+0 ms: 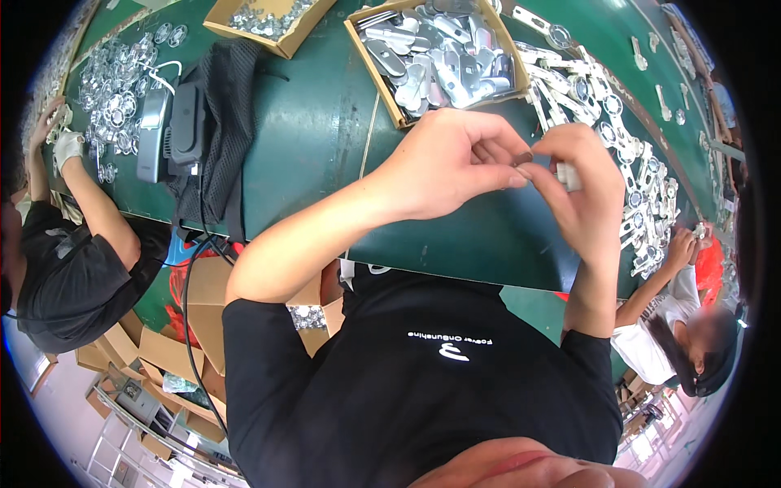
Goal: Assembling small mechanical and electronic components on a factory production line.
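Over the green table, my left hand [455,159] is closed in a pinch, its thumb and forefinger on a small dark piece [525,159]. My right hand [584,183] meets it from the right, thumb and forefinger curled to the same spot. A small white piece [567,176] shows inside the curl of my right fingers; I cannot tell whether it is a held part or a finger wrap. Beyond both hands stands a cardboard box [399,116] of shiny silver, rounded covers. Right of my right hand lies a heap of white handle-shaped parts with round rings [643,183].
A black mesh bag [224,106] with a grey power bank [154,134] and a black device [187,122] lies at left, near clear plastic rings [114,106]. A carton of small metal pieces [268,18] stands far left. Co-workers sit on both sides; a black cable [189,309] hangs down.
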`<act>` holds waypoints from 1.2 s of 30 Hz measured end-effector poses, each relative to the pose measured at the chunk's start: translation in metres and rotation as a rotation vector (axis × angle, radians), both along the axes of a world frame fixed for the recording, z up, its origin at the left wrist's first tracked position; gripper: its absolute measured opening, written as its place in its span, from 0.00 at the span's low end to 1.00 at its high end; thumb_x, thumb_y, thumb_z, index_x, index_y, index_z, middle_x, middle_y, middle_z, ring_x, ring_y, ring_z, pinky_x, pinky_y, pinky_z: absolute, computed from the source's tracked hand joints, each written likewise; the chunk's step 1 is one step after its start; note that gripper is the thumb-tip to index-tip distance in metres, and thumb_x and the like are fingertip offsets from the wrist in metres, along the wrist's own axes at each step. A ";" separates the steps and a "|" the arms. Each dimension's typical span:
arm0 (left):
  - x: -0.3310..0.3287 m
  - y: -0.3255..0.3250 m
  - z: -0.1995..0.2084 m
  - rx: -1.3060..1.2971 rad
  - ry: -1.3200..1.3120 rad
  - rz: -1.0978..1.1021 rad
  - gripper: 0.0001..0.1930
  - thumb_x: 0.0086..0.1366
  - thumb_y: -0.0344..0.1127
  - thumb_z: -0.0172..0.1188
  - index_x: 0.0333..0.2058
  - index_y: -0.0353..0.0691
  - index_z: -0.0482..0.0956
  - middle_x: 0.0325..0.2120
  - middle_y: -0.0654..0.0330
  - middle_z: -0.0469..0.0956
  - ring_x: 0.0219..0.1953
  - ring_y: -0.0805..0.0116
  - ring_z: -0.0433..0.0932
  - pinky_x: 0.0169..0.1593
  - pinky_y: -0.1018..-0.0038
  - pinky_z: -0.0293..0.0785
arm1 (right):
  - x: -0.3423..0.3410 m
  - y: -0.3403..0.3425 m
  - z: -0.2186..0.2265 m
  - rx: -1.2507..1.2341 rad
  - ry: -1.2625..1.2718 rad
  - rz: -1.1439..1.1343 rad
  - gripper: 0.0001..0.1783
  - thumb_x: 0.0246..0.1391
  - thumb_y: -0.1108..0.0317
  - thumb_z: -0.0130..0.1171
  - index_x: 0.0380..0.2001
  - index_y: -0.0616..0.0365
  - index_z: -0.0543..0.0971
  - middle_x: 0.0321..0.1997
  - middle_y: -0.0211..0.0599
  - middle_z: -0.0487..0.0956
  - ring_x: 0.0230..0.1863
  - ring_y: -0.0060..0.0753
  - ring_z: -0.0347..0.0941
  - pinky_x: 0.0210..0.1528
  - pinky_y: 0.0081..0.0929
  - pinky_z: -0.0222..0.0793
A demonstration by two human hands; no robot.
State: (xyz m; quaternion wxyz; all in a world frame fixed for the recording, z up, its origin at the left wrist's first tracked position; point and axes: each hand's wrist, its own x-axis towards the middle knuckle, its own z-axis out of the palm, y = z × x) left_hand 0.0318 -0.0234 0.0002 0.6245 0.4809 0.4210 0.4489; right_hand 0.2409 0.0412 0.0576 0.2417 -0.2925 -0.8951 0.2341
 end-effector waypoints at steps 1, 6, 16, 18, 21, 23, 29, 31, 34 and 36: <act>0.001 -0.001 0.002 0.020 -0.030 -0.004 0.11 0.67 0.25 0.71 0.48 0.34 0.85 0.37 0.65 0.86 0.40 0.80 0.83 0.48 0.79 0.81 | 0.004 0.001 -0.001 -0.146 0.083 -0.063 0.16 0.45 0.80 0.76 0.38 0.60 0.82 0.42 0.36 0.81 0.38 0.31 0.78 0.40 0.27 0.74; 0.005 0.001 -0.004 0.106 -0.004 0.019 0.10 0.69 0.26 0.70 0.47 0.35 0.86 0.36 0.67 0.85 0.39 0.81 0.81 0.45 0.80 0.79 | 0.057 0.035 -0.028 -0.712 0.928 -0.324 0.09 0.67 0.70 0.66 0.44 0.64 0.79 0.46 0.43 0.81 0.37 0.32 0.75 0.38 0.31 0.72; 0.007 0.002 -0.004 -0.106 -0.166 -0.006 0.10 0.76 0.28 0.61 0.53 0.36 0.76 0.39 0.60 0.86 0.41 0.75 0.84 0.40 0.75 0.83 | 0.023 -0.037 -0.099 -0.229 0.731 -0.206 0.13 0.65 0.69 0.68 0.39 0.60 0.72 0.50 0.51 0.81 0.55 0.53 0.81 0.61 0.48 0.75; 0.006 0.004 -0.003 -0.161 -0.203 0.025 0.11 0.77 0.28 0.59 0.55 0.36 0.74 0.40 0.56 0.87 0.39 0.73 0.86 0.39 0.75 0.84 | 0.021 -0.043 -0.104 -0.181 0.679 -0.242 0.13 0.59 0.80 0.69 0.41 0.60 0.74 0.53 0.53 0.80 0.59 0.54 0.79 0.63 0.48 0.74; 0.007 0.002 -0.007 -0.165 -0.218 0.036 0.11 0.77 0.27 0.57 0.55 0.35 0.74 0.43 0.52 0.87 0.40 0.70 0.87 0.41 0.73 0.85 | 0.025 -0.047 -0.101 -0.007 0.482 -0.262 0.17 0.56 0.82 0.69 0.48 0.60 0.78 0.56 0.54 0.78 0.57 0.47 0.76 0.60 0.41 0.73; 0.009 0.002 -0.011 -0.158 -0.218 0.036 0.11 0.77 0.27 0.57 0.55 0.34 0.74 0.43 0.51 0.87 0.41 0.68 0.87 0.41 0.72 0.86 | 0.031 -0.053 -0.094 0.065 0.375 -0.333 0.19 0.55 0.83 0.70 0.50 0.60 0.79 0.55 0.53 0.77 0.55 0.46 0.76 0.58 0.39 0.73; 0.012 0.003 -0.014 -0.175 -0.230 0.017 0.12 0.77 0.27 0.58 0.55 0.32 0.74 0.45 0.50 0.87 0.44 0.65 0.88 0.45 0.70 0.87 | 0.056 -0.044 -0.077 -0.148 0.305 -0.546 0.31 0.60 0.80 0.68 0.66 0.60 0.76 0.54 0.45 0.81 0.48 0.31 0.78 0.52 0.28 0.76; 0.013 0.003 -0.016 -0.183 -0.257 0.006 0.12 0.77 0.27 0.58 0.56 0.31 0.75 0.45 0.50 0.87 0.45 0.64 0.88 0.46 0.70 0.87 | 0.055 -0.036 -0.057 -0.457 0.517 -0.574 0.30 0.66 0.80 0.61 0.70 0.66 0.70 0.58 0.48 0.82 0.46 0.24 0.79 0.49 0.22 0.78; 0.013 0.003 -0.014 -0.212 -0.307 -0.043 0.13 0.79 0.31 0.58 0.56 0.30 0.77 0.45 0.51 0.86 0.47 0.63 0.88 0.49 0.69 0.87 | 0.057 -0.017 -0.046 -0.643 0.778 -0.429 0.25 0.69 0.77 0.58 0.67 0.68 0.70 0.56 0.52 0.83 0.48 0.30 0.81 0.53 0.30 0.79; 0.011 0.005 -0.009 -0.294 -0.359 -0.024 0.16 0.81 0.38 0.56 0.56 0.30 0.78 0.44 0.52 0.86 0.48 0.62 0.87 0.51 0.68 0.86 | 0.046 -0.011 -0.041 -0.673 0.761 -0.344 0.25 0.69 0.75 0.58 0.66 0.67 0.71 0.55 0.52 0.84 0.53 0.34 0.81 0.58 0.33 0.77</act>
